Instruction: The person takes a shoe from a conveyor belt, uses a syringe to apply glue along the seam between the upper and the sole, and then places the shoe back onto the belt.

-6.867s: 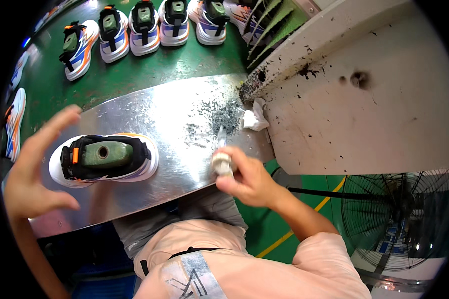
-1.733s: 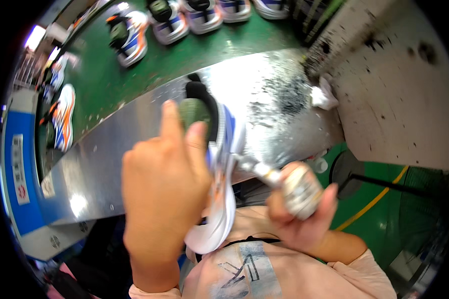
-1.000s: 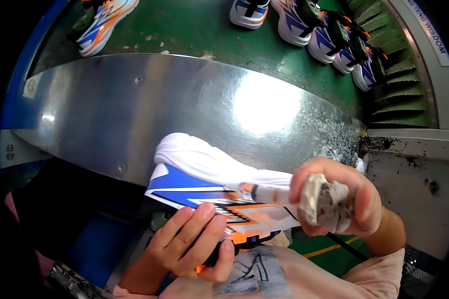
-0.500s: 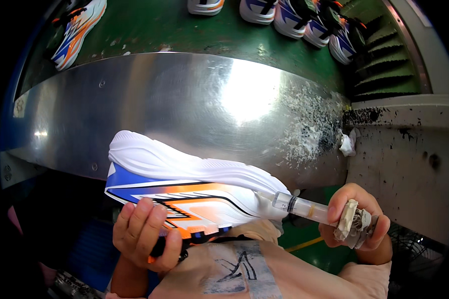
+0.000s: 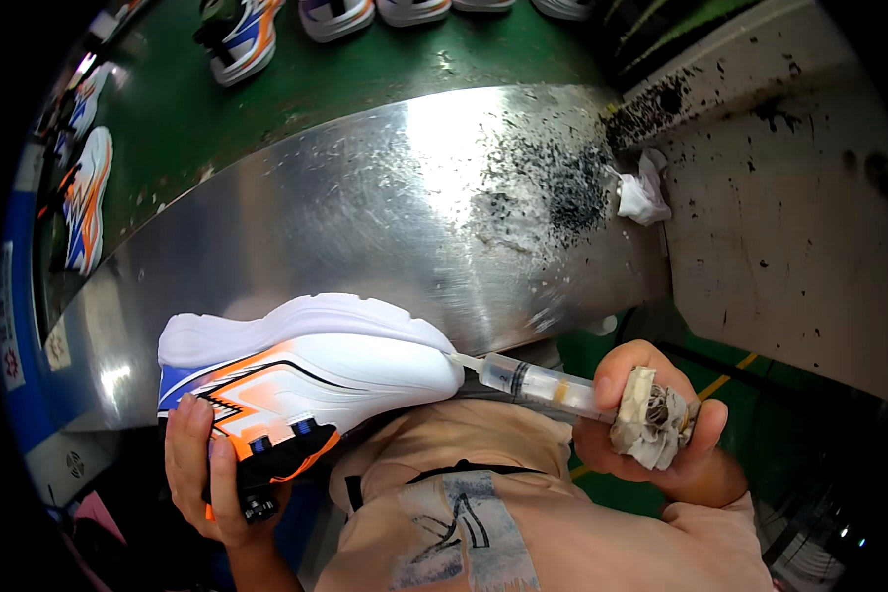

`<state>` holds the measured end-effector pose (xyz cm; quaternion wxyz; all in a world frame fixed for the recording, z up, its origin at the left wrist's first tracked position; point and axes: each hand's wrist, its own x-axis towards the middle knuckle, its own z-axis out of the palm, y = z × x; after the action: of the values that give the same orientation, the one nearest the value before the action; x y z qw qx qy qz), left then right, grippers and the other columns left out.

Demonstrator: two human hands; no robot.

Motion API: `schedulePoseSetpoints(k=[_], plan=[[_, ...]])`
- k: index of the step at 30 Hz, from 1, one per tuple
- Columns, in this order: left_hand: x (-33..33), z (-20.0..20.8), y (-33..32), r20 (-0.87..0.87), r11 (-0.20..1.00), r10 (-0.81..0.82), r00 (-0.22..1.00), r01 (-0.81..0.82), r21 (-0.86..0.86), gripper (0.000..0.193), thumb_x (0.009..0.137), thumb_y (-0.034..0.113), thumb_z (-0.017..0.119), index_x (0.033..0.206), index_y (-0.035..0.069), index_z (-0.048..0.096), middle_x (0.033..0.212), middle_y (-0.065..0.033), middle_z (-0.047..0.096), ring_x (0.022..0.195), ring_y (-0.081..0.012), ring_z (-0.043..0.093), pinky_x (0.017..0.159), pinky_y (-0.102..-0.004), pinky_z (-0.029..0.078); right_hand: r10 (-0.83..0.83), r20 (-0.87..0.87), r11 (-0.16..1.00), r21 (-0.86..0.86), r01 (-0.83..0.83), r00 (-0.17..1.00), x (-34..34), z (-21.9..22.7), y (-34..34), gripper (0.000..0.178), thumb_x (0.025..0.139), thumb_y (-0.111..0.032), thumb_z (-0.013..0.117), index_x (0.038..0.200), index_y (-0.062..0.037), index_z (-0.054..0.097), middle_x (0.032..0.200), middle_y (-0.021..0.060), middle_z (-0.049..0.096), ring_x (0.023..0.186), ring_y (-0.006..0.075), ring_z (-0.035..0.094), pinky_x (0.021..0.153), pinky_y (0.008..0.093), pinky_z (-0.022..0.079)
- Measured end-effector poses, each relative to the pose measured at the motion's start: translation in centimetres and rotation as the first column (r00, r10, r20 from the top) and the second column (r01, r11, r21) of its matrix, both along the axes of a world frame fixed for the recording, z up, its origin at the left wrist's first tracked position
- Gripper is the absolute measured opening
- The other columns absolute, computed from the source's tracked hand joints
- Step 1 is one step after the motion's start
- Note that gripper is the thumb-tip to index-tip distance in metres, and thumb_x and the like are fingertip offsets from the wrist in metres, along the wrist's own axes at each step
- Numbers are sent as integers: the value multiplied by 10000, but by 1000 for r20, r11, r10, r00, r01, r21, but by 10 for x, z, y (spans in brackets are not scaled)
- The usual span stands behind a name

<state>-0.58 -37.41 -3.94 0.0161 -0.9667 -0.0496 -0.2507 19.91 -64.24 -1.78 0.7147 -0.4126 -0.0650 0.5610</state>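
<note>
A white, blue and orange sports shoe is held on its side, its thick white sole facing away from me and its toe to the right. My left hand is closed round the heel and collar end, with fingers over the upper. My right hand is closed round a clear syringe. Its plunger end is wrapped in dirty whitish tape or cloth. The syringe's thin tip touches the toe, about where the sole meets the upper.
Below the shoe lies a curved metal work surface, smeared with black and white residue at the right. A crumpled white tissue sits by the grey side panel. Several similar shoes stand on the green belt, including one shoe at far left.
The view has shifted to the right. The shoe has turned a little in my left hand's hold, and the syringe tip has moved onto the end of the toe.
</note>
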Motion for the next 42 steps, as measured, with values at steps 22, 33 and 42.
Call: schedulePoseSetpoints(k=[22,33,42], plan=[[133,48,66,-440,742,-130,889,-207,-637,644,389,155,902,925,-13,588,768,-37,605,732,-100,589,698,-229,487,-149,477,975,218,47,866,-15,-48,21,751,834,-522,630,1259,43,379,1047,120,591,869,174,612,738,268,489],[140,60,77,-490,786,-121,863,-218,-578,581,411,178,885,892,1,610,758,-55,623,718,-106,590,704,-235,477,-121,855,981,180,-70,505,13,-44,18,757,786,-520,677,1233,21,396,903,108,605,719,185,601,631,264,471],[-1,3,19,56,993,-45,997,51,-111,232,838,153,642,1024,102,514,1043,-123,642,946,-303,647,861,-418,485,-71,803,943,-139,303,591,62,-40,47,498,921,-425,530,1222,-32,474,874,-13,508,660,23,382,553,171,293]])
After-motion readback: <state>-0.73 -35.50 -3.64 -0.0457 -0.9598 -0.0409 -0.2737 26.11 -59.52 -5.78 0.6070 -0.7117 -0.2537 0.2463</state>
